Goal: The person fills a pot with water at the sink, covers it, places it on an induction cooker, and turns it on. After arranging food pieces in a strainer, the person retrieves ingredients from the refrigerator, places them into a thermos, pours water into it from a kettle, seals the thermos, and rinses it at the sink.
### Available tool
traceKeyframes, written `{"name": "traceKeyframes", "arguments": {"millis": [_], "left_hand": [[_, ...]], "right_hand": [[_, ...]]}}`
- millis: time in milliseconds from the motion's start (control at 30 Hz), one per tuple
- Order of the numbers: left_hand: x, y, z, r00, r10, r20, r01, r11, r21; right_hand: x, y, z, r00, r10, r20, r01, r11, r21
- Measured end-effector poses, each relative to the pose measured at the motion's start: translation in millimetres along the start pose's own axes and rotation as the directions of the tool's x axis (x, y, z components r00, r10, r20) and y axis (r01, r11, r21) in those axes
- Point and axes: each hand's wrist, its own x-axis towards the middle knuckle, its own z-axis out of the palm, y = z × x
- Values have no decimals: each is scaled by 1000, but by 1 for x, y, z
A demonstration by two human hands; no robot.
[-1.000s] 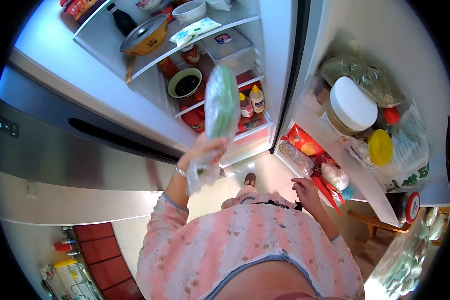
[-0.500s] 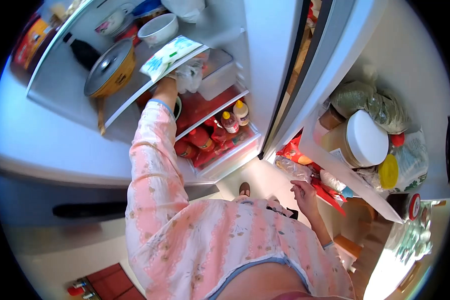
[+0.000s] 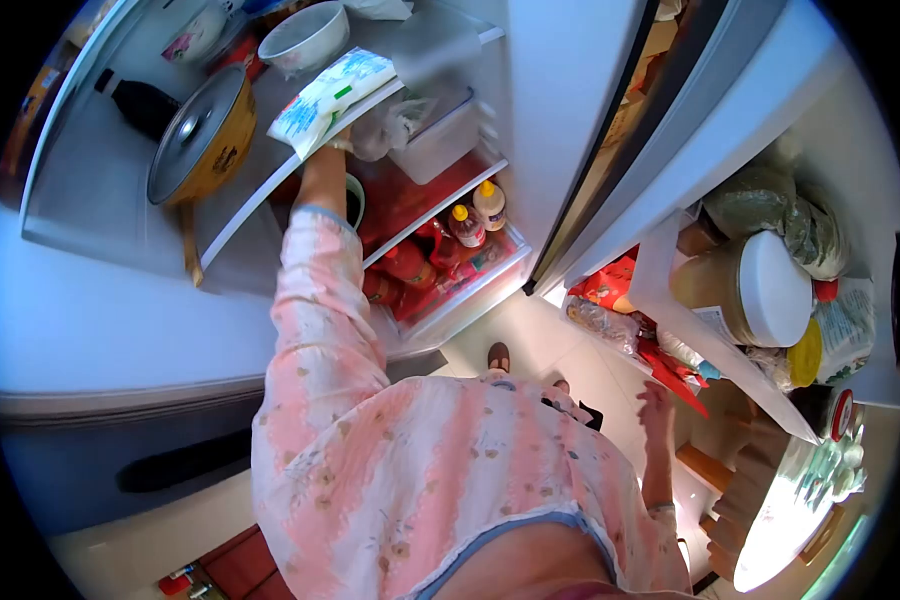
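My left hand (image 3: 330, 152) reaches into the open fridge, beneath the edge of the upper shelf. Its fingers are hidden behind a white, blue and green soft packet (image 3: 332, 98) lying at that edge. A crumpled clear plastic bag (image 3: 402, 122) is just right of the hand, beside a clear plastic box (image 3: 440, 142). Below the wrist, a light-rimmed bowl (image 3: 355, 200) shows in part. My right hand (image 3: 655, 412) hangs at my side with its fingers loosely apart, holding nothing, near the fridge door's lower rack.
A lidded pot (image 3: 205, 135), a dark bottle (image 3: 142, 104) and a white bowl (image 3: 305, 38) stand on the upper shelf. Yellow-capped bottles (image 3: 467, 226) are lower down. The open door (image 3: 760, 90) on the right holds a white-lidded jar (image 3: 775, 290) and several bags.
The view has shifted slightly, moving the door rightward in the picture. My left hand stays under the shelf edge, now left of the plastic bag. My right hand has lowered and its fingers have loosened.
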Motion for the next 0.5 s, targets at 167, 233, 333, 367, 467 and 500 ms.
{"name": "traceKeyframes", "arguments": {"millis": [167,233,333,367,467,500], "left_hand": [[-115,78,2,852,-311,-421,-53,749,-661],[-145,69,52,918,-370,-142,79,522,-849],[-135,86,53,835,-494,242,455,372,-809],[-128,93,47,776,-515,365,567,313,-762],[-118,90,52,818,-498,287,452,249,-857],[-119,100,40,823,-490,289,429,203,-880]], "right_hand": [[57,146,-149,894,274,-355,-56,853,519],[79,161,-197,854,193,-484,64,884,464],[75,52,-227,804,26,-594,265,878,398],[77,27,-235,804,-19,-594,309,867,391],[77,-9,-255,833,-118,-540,338,882,329],[77,-15,-259,849,-141,-509,334,890,310]]}}
